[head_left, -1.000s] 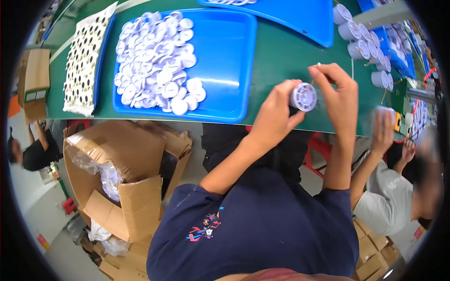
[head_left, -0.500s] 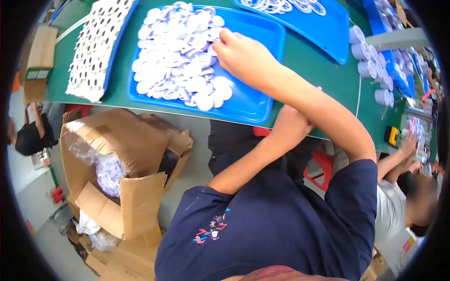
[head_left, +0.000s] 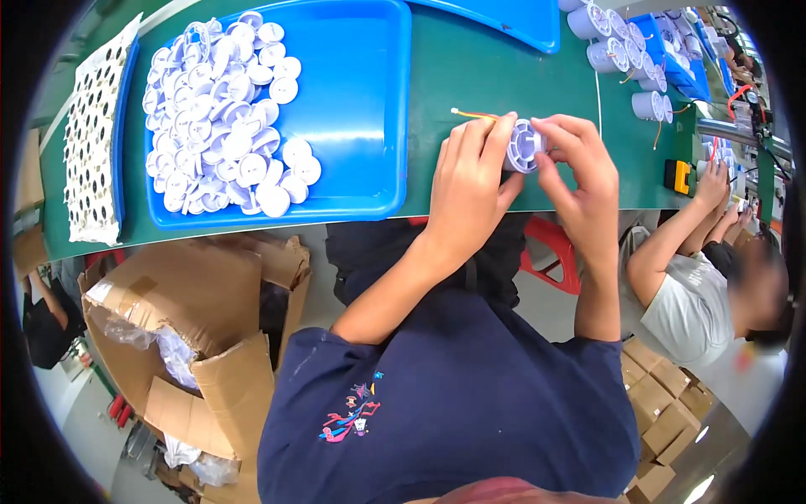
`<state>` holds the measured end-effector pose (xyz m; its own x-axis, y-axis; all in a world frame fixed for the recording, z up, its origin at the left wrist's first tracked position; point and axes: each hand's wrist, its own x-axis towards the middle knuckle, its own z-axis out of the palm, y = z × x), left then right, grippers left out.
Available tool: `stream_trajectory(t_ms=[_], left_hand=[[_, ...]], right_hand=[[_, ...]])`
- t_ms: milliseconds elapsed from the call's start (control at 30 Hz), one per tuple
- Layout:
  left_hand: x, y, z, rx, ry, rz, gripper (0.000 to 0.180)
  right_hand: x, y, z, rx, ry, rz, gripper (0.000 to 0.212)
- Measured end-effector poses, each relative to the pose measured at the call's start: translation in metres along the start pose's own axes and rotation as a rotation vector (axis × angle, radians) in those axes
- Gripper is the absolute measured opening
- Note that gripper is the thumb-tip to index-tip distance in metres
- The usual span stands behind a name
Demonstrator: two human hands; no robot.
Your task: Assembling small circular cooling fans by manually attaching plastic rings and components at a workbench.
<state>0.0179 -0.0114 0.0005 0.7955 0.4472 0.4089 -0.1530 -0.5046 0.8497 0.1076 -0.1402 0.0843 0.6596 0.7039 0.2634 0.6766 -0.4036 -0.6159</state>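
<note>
A small white round plastic housing [head_left: 522, 149] with a ribbed face stands on its side above the green table. My left hand [head_left: 470, 181] grips it from the left, fingers closed along its body. A yellow and red wire [head_left: 474, 114] with a tiny white plug sticks out past those fingers. From the right, my right hand [head_left: 581, 172] pinches the housing's rim between thumb and fingers; whether a smaller part sits in that pinch is hidden. To the left, a heap of white plastic discs [head_left: 220, 118] fills much of a blue tray [head_left: 357, 126].
On the far left lies a white sheet with black ovals [head_left: 92, 126]. White cylinders with wires [head_left: 609, 55] stand at the back right, near a yellow and black tool [head_left: 677, 176]. An open cardboard box [head_left: 189, 294] sits below the table edge. Another person [head_left: 701, 307] works at right.
My right hand has left the disc heap and come back to meet my left hand. Both hands are now raised together at the housing. The view has turned right.
</note>
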Motion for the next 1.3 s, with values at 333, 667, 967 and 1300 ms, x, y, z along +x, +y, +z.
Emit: stream_trajectory(t_ms=[333, 667, 967, 1300], left_hand=[[0.001, 0.004, 0.004, 0.049, -0.005, 0.015, 0.071], [0.002, 0.0, -0.004, 0.057, -0.024, -0.024, 0.071], [0.0, -0.008, -0.013, 0.034, -0.081, -0.021, 0.076], [-0.005, -0.004, -0.017, 0.037, -0.11, -0.055, 0.079]], right_hand=[[-0.013, 0.011, 0.009, 0.055, 0.072, 0.014, 0.034], [0.004, 0.011, 0.008, -0.178, 0.072, -0.116, 0.024], [0.259, 0.131, 0.06, -0.234, 0.225, -0.225, 0.026], [0.283, 0.155, 0.072, -0.325, 0.131, -0.36, 0.025]])
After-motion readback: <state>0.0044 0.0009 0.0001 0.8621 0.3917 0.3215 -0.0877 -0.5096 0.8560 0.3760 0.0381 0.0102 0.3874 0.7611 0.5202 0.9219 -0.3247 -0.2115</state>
